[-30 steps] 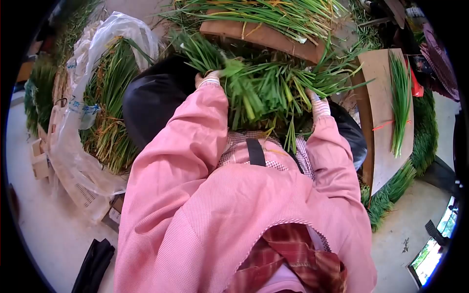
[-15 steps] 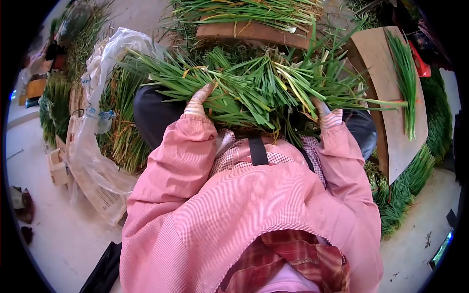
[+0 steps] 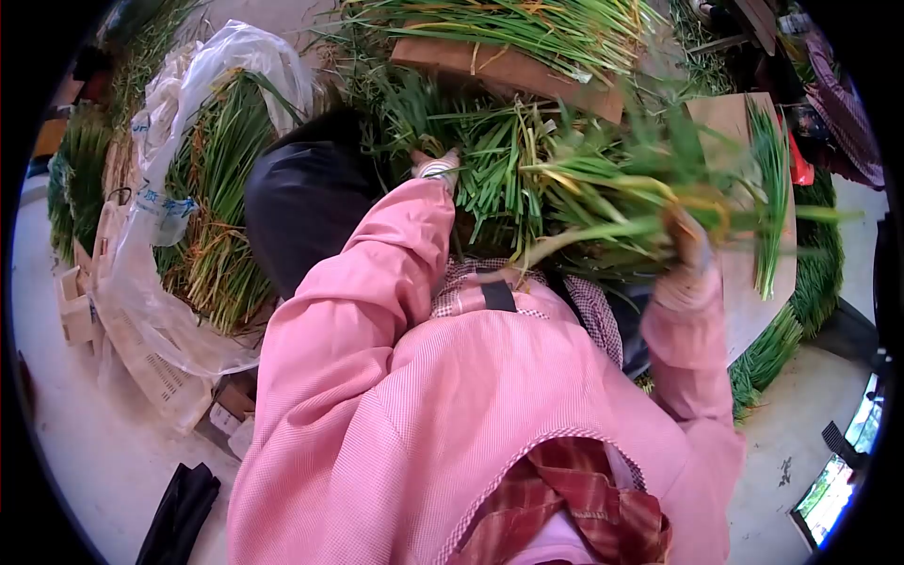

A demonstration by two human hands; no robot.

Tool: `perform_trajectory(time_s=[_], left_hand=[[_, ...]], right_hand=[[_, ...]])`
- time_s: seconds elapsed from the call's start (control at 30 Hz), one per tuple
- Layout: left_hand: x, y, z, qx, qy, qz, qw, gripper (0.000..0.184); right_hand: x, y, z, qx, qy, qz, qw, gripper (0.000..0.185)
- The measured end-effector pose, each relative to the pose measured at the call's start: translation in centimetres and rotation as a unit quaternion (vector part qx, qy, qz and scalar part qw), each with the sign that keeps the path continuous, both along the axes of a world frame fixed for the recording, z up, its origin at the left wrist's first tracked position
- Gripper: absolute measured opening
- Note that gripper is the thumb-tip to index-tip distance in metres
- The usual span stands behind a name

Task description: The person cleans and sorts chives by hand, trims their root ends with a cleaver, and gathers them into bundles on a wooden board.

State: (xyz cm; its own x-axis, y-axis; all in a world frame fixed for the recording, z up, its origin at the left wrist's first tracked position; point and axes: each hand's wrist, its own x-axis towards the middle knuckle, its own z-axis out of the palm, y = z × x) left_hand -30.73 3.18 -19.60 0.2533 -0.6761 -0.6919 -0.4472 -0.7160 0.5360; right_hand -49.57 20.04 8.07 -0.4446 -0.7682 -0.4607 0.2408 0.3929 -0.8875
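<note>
Your right hand (image 3: 689,252), blurred at three o'clock, clasps a loose leaf bunch (image 3: 603,179) at two, your left hand (image 3: 436,168) at twelve touches the leaf pile (image 3: 499,169), its grip unclear, green bundle (image 3: 772,264) on pale board (image 3: 744,318) near three, clear plastic sheeting (image 3: 132,287) at nine.

No words can be read for sure. The clear plastic bag (image 3: 127,259) has blue marks (image 3: 165,204) near its left edge — they are bent and blurry — too hard to tell.
</note>
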Motion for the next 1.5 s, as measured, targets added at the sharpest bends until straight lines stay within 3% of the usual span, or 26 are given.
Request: perform_trajectory(time_s=[0.07,0.1,0.13,0.2,0.27,0.3,0.33,0.37,0.43,0.47,0.5,0.57,0.6,0.67,0.7,0.77,0.8,0.9,0.97,1.03,1.07,1.1,1.23,1.3,1.4,1.5], left_hand=[[-0.5,-0.1,-1.7,-0.028,0.045,-0.006,0.999,0.085],[-0.5,-0.1,-1.2,-0.023,0.073,0.014,0.997,0.079],[-0.3,-0.1,-0.8,-0.015,0.107,0.044,0.993,0.075],[1.1,-0.5,1.6,0.029,0.206,0.165,0.964,0.066],[3.1,-0.7,5.1,0.083,0.306,0.338,0.886,0.059],[3.9,-0.7,6.4,0.088,0.320,0.401,0.854,0.057],[4.2,-0.9,7.8,0.067,0.314,0.441,0.838,0.055],[4.6,-1.0,5.3,-0.131,0.236,0.328,0.905,0.050],[2.9,-0.8,6.6,-0.380,0.182,0.138,0.896,0.045],[2.2,-0.9,6.7,-0.389,0.191,0.004,0.902,0.041],[1.3,-0.8,8.3,-0.254,0.308,-0.057,0.915,0.045],[0.2,-0.8,3.9,-0.287,0.172,-0.167,0.928,0.050],[0.1,-0.8,2.2,-0.247,0.184,-0.118,0.944,0.055],[0.7,-0.6,-1.4,-0.123,0.202,-0.076,0.968,0.068],[1.6,-1.1,-3.3,-0.082,0.180,-0.237,0.951,0.075],[0.9,1.0,-0.8,-0.065,-0.044,-0.338,0.938,0.078],[0.8,1.2,-0.6,-0.066,-0.039,-0.307,0.949,0.076],[1.6,-0.1,0.8,-0.004,0.003,-0.241,0.971,0.071],[1.7,-1.4,4.1,0.033,-0.013,-0.122,0.992,0.063],[3.3,-1.4,0.1,-0.104,-0.063,-0.048,0.991,0.057],[2.2,-1.0,2.2,-0.207,-0.097,-0.017,0.973,0.055],[1.7,-0.7,1.7,-0.288,-0.037,-0.005,0.957,0.059],[-0.1,-0.2,6.9,-0.399,-0.103,-0.220,0.884,0.065],[-0.3,0.3,5.3,-0.295,-0.166,-0.279,0.899,0.088],[-0.1,0.7,1.8,-0.059,-0.133,-0.397,0.906,0.107],[-1.6,-0.6,-0.3,-0.012,-0.132,-0.414,0.901,0.106]], right_hand=[[5.2,-3.5,-1.3,0.000,-0.028,0.050,0.998,0.036],[7.6,-5.6,-4.0,0.002,0.130,0.066,0.989,0.038],[10.5,-8.1,-3.6,0.049,0.130,0.045,0.989,0.043],[9.8,-13.2,-25.4,0.008,0.052,0.101,0.993,0.059],[10.4,-16.7,-30.3,-0.022,-0.004,0.161,0.987,0.070],[10.4,-17.3,-32.2,0.028,0.074,0.224,0.971,0.076],[10.8,-17.5,-27.2,0.179,0.233,0.297,0.908,0.076],[11.0,-17.6,-34.3,0.087,0.281,0.326,0.898,0.075],[11.7,-17.5,-34.6,0.022,0.131,0.285,0.949,0.072],[11.9,-17.2,-34.5,0.003,0.078,0.270,0.960,0.072],[11.6,-17.1,-33.2,0.011,0.021,0.281,0.959,0.070],[10.5,-17.3,-29.2,0.024,-0.090,0.295,0.951,0.068],[9.7,-17.4,-27.7,0.031,-0.144,0.300,0.943,0.067],[6.7,-17.2,-29.8,0.067,0.129,0.427,0.893,0.056],[5.0,-16.2,-23.3,-0.008,0.094,0.450,0.888,0.051],[1.6,-14.9,-17.7,-0.060,0.286,0.453,0.842,0.050],[0.1,-14.3,-16.0,-0.062,0.406,0.453,0.791,0.051],[-3.3,-12.5,-15.6,0.076,0.562,0.466,0.679,0.087],[-5.8,-10.8,-22.6,0.141,0.486,0.454,0.734,0.105],[-1.8,-12.1,-22.5,0.265,0.407,0.406,0.774,0.103],[1.4,-14.2,-19.8,0.334,0.408,0.395,0.753,0.099],[2.8,-14.6,-22.6,0.275,0.461,0.380,0.754,0.083],[8.9,-19.6,-27.6,0.231,0.284,0.408,0.836,0.070],[9.2,-20.2,-30.0,0.200,0.302,0.455,0.814,0.072],[6.2,-19.7,-36.7,0.012,0.305,0.375,0.875,0.066],[4.9,-21.1,-38.7,0.079,0.379,0.407,0.827,0.066]])
